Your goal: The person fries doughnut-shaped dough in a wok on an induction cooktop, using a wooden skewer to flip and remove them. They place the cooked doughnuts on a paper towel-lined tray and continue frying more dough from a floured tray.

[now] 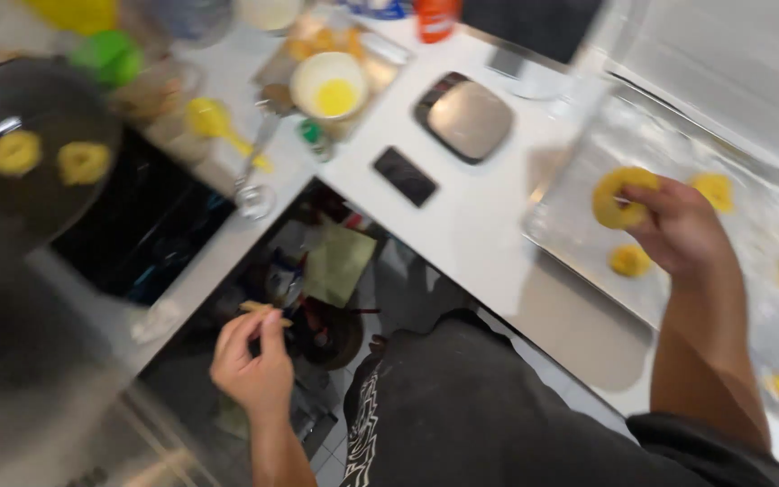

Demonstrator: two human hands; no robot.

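Right hand (678, 230) grip pinches one yellow dough ring (619, 197), held just above the near left corner of the baking tray (570, 230). Tray sits at the right end of the white counter (462, 225); four more yellow rings lie on it, blurred. Left hand (250, 361), low in front of the counter edge, has fingertips pressed together on a thin pale stick-like bit (263, 309); too blurred to tell what it is. Dark pan (47, 99) at the far left corner holds two yellow rings. On the counter: one kitchen scale (463, 117), one dark phone (405, 176), one white bowl (329, 86) with yellow inside, one yellow scoop (214, 122).
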